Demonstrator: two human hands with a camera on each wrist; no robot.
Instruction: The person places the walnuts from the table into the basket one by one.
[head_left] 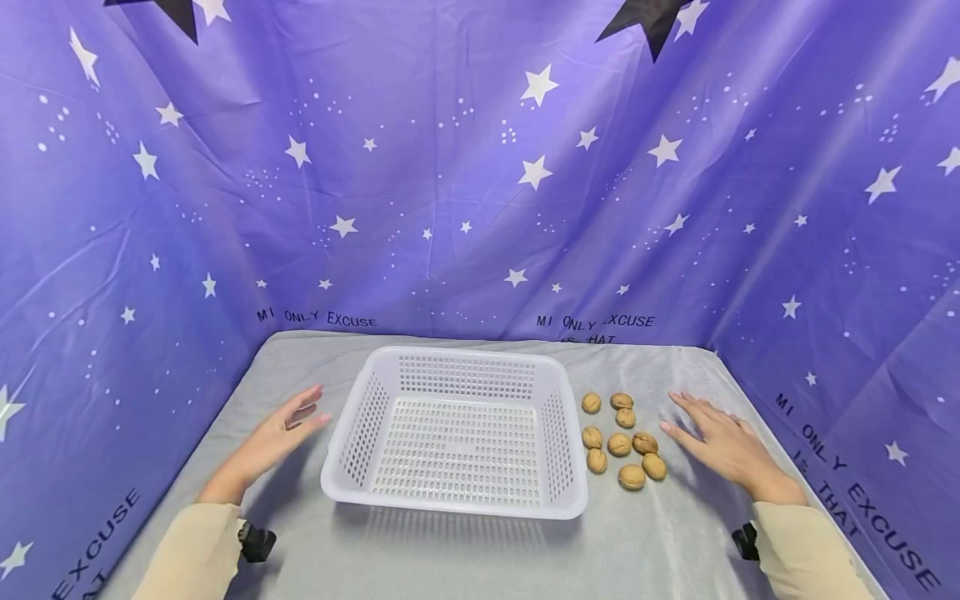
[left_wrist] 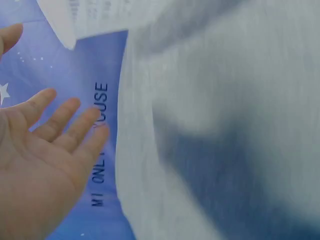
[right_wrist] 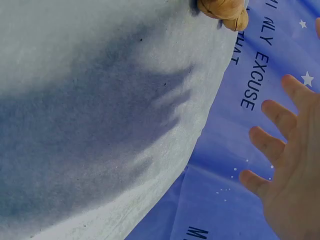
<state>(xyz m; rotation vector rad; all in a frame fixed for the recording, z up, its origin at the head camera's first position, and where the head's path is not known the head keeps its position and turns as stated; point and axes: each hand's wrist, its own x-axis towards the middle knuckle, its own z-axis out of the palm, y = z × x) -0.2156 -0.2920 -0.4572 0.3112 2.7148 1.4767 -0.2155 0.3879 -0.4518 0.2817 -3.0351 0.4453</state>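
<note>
A white plastic basket (head_left: 454,510) with perforated walls and floor stands in the middle of the table. To its right lie several brown walnuts (head_left: 619,444) in a loose group; two of them, cut off by the top edge, show as walnuts (right_wrist: 220,8) in the right wrist view. My left hand (head_left: 268,442) hovers left of the basket, fingers extended and apart from it, palm visible as the left hand (left_wrist: 50,160) in the left wrist view. Just right of the walnuts, my right hand (head_left: 723,443) hangs with spread fingers, touching none of them.
A grey cloth (head_left: 450,562) covers the table. Purple-blue curtains (head_left: 450,167) with white stars and printed lettering enclose the back and both sides. Each wrist carries a small black device, such as the left wrist camera (head_left: 257,542).
</note>
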